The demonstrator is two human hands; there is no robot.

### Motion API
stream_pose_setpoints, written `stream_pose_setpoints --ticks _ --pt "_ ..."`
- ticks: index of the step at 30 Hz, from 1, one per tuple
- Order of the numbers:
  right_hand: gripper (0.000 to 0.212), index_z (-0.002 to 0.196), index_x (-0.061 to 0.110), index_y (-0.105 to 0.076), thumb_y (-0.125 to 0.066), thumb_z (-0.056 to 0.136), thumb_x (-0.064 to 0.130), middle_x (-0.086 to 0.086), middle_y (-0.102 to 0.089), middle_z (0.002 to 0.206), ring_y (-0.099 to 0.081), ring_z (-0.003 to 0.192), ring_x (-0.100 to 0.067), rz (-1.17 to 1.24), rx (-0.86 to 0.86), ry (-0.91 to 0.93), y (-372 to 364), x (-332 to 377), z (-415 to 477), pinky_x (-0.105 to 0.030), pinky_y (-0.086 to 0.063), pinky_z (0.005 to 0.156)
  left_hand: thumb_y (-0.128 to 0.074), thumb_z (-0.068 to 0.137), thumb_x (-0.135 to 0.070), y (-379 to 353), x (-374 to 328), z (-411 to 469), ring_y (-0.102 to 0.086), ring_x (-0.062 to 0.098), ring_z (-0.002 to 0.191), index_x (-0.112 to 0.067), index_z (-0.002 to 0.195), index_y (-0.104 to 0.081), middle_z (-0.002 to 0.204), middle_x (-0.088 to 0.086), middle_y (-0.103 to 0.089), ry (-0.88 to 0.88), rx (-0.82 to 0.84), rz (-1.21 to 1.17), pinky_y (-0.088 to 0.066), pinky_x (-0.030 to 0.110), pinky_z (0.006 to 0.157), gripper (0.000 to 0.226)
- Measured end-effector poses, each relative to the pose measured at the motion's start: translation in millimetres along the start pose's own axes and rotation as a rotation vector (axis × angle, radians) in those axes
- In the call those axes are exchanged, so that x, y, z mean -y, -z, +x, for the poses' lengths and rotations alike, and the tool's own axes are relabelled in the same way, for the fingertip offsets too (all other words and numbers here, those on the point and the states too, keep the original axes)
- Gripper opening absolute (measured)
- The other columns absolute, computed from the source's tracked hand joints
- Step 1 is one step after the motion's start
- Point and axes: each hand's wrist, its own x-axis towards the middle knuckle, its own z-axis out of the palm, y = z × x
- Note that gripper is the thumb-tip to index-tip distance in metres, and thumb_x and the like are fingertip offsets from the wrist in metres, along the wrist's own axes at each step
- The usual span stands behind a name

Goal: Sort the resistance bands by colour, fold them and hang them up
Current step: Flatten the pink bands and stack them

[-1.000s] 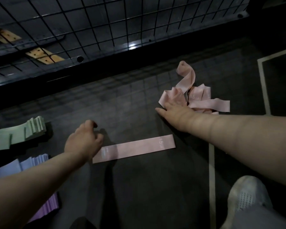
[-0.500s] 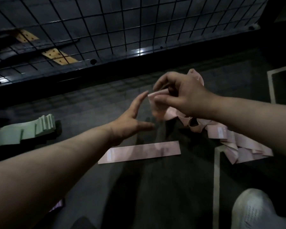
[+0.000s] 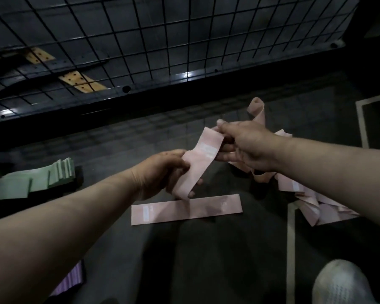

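Grid (image 3: 162, 40): wire panel beyond the flat band; I see nothing hung on it.
Pink heap (image 3: 316, 202): just right of the flat band, loose and tangled.
Green stack (image 3: 31, 183): well left of the flat band, folded.
Flat band (image 3: 187, 209): pink, laid straight on the floor.
Held band (image 3: 201, 159): pink, above the flat band's middle, slanting up to the right.
Left hand (image 3: 160, 172): fingers curled round the held band's lower end.
Right hand (image 3: 250, 148): pinching its upper end.
Purple stack (image 3: 72, 277): near-left of the flat band, mostly cut off.
Risk: my pinch is narrow, so the band may slip or twist and land skewed on the flat band. A loop from the heap may drag along. Poor light may cause a colour mix-up.
Containers: none seen; bands lie on the floor or in my hands.
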Motion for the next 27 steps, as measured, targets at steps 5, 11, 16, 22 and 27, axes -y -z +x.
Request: stream_pose_setpoints --ticks 5,11,16,22,27 --pt "0.014 0.104 0.007 -0.068 -0.069 0.09 0.009 -0.013 -0.071 0.097 -0.071 0.074 -0.014 -0.275 -0.122 0.06 6 -7 3 -0.023 -0.057 0.062 -0.045 0.091 -0.022 4 1 -3 -0.059 0.044 0.086 -0.002 0.134 -0.045 0.099 0.03 -0.064 0.105 0.102 -0.012 -0.047 0.062 0.089 0.047" --pt "0.011 0.106 0.012 -0.065 -0.061 0.096 0.015 -0.015 -0.072 0.097 -0.072 0.078 -0.019 -0.193 -0.328 -0.055 18 -15 0 -0.027 -0.059 0.059 -0.074 0.074 -0.005 39 14 -16 -0.071 0.029 0.076 -0.002 0.104 -0.068 0.094 0.02 -0.073 0.215 0.085 0.38 -0.06 0.043 0.074 0.031" --pt "0.02 0.12 0.013 -0.058 -0.052 0.102 0.019 -0.014 -0.069 0.099 -0.068 0.058 -0.01 -0.17 -0.285 -0.16 25 -32 -19 -0.014 -0.041 0.035 -0.092 0.059 -0.034 98 16 -42 -0.069 0.023 0.071 -0.006 0.086 -0.077 0.09 0.02 -0.072 0.239 -0.101 0.43 -0.055 0.03 0.065 0.042" --pt "0.02 0.114 0.017 -0.063 -0.06 0.097 0.026 -0.003 -0.073 0.094 -0.073 0.079 -0.008 -0.421 -0.123 0.065 6 -35 -22 -0.024 -0.057 0.064 -0.071 0.075 -0.021 98 24 -31 -0.063 0.024 0.07 -0.004 0.087 -0.07 0.082 0.013 -0.069 0.277 -0.271 0.518 -0.049 0.029 0.058 0.021" --pt "0.009 0.103 0.025 -0.065 -0.062 0.094 0.024 0.007 -0.07 0.091 -0.068 0.082 0.0 -0.716 0.04 0.316 -20 -24 -21 -0.016 -0.055 0.067 -0.063 0.092 -0.014 58 2 -12 -0.06 0.016 0.108 -0.017 0.13 -0.058 0.123 -0.003 -0.06 0.173 -0.275 1.089 -0.052 0.031 0.093 0.038"
